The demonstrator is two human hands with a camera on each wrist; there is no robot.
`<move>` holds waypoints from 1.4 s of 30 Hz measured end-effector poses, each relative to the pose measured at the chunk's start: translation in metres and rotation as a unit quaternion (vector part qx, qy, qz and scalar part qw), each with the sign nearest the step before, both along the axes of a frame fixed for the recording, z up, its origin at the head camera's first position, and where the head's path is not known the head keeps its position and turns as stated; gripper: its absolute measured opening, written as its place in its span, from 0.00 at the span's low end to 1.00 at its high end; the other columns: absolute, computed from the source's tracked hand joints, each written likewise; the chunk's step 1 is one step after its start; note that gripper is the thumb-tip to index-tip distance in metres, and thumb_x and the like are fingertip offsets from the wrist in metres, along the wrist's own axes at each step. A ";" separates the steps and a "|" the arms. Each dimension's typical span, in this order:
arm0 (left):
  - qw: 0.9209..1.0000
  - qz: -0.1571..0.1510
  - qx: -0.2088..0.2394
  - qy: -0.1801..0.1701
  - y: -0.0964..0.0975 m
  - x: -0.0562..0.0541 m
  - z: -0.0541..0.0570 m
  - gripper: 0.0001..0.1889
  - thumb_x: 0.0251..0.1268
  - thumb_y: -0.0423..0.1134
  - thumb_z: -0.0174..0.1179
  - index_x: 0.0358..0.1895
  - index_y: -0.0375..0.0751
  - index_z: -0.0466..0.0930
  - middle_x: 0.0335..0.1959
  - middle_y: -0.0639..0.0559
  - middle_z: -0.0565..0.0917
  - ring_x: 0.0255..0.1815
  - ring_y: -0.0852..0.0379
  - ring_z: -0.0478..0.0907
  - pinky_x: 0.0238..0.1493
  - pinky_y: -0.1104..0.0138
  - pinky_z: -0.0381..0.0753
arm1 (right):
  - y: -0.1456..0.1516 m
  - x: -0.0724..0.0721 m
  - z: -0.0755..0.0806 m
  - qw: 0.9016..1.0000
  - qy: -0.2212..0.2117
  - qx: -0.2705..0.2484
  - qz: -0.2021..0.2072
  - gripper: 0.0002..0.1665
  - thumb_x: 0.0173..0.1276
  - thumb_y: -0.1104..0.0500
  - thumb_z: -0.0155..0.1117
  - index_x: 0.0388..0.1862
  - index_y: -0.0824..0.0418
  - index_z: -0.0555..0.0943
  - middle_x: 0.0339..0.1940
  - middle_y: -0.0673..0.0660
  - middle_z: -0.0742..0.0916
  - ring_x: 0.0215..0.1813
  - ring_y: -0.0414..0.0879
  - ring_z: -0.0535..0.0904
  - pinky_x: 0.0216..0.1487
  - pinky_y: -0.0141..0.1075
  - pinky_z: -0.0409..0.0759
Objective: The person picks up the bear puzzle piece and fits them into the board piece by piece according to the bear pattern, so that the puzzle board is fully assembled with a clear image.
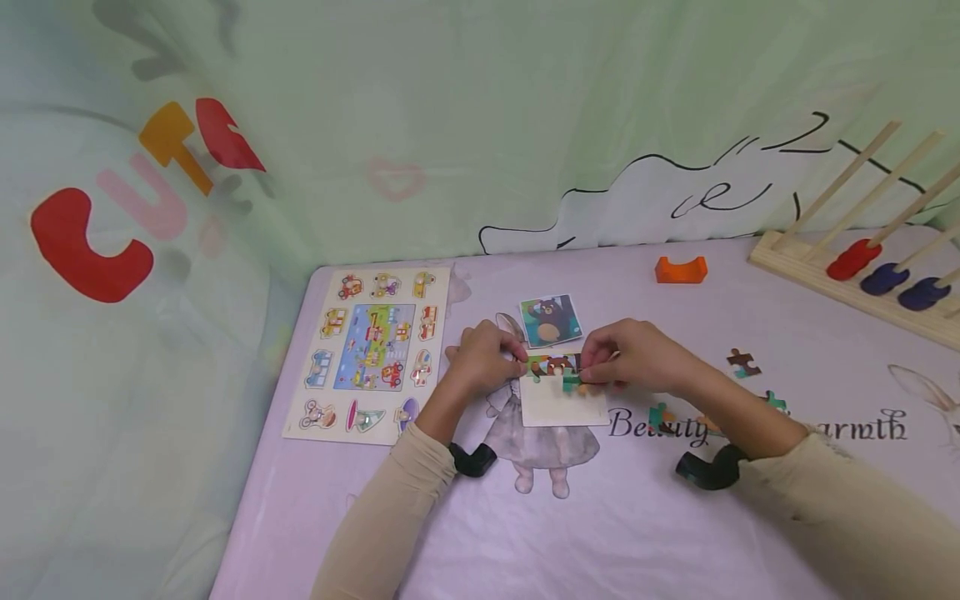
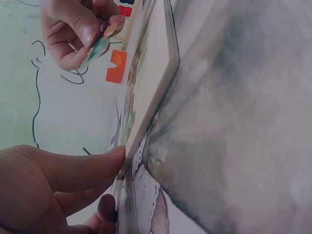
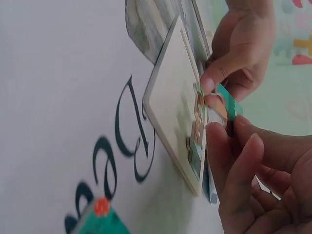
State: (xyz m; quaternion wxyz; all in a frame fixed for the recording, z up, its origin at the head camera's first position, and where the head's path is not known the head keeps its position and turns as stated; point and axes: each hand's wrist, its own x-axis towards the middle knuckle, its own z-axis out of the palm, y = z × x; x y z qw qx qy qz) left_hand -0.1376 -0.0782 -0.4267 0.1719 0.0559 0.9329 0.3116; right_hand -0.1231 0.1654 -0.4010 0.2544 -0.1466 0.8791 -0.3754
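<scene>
A small wooden puzzle board (image 1: 562, 408) lies on the cloth, with a row of joined pieces (image 1: 551, 364) showing a brown bear along its top. My left hand (image 1: 483, 358) holds the board's upper left edge, its thumb (image 2: 92, 168) pressed on the rim. Between thumb and fingers, my right hand (image 1: 637, 354) pinches a green and brown jigsaw piece (image 2: 100, 48), tilted just over the board. In the right wrist view this piece (image 3: 226, 100) is partly covered by fingertips. Behind the board lies a bear picture card (image 1: 551, 321).
Loose jigsaw pieces (image 1: 742, 363) lie to the right, some partly behind the right forearm. A vehicle peg puzzle (image 1: 300, 417) lies at left. An orange notched block (image 1: 681, 270) and a wooden bead rack (image 1: 847, 287) stand at back right. Fabric walls (image 1: 420, 125) enclose the table.
</scene>
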 end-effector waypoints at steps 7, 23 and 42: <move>1.000 0.001 -0.006 0.005 0.000 0.000 -0.002 0.02 0.55 0.40 0.73 0.31 0.54 0.91 0.40 0.59 0.84 0.49 0.47 0.72 0.54 0.42 0.62 | -0.011 0.001 -0.004 1.000 -0.001 -0.017 0.002 0.04 0.66 0.60 0.73 0.38 0.59 0.86 0.29 0.52 0.87 0.30 0.46 0.80 0.34 0.36 0.80; 1.000 0.001 -0.001 -0.003 -0.001 -0.001 -0.003 0.02 0.56 0.40 0.73 0.30 0.55 0.91 0.41 0.59 0.85 0.50 0.46 0.71 0.53 0.42 0.62 | -0.031 0.002 -0.014 1.000 0.005 -0.022 -0.004 0.05 0.65 0.63 0.72 0.39 0.60 0.87 0.30 0.52 0.88 0.34 0.45 0.80 0.37 0.36 0.79; 1.000 -0.022 0.003 -0.010 -0.004 -0.005 -0.001 0.02 0.58 0.44 0.73 0.33 0.55 0.91 0.48 0.53 0.82 0.50 0.46 0.71 0.52 0.43 0.62 | -0.045 0.003 -0.026 0.999 0.025 -0.028 -0.033 0.06 0.64 0.63 0.73 0.39 0.61 0.87 0.28 0.52 0.88 0.31 0.42 0.82 0.35 0.34 0.79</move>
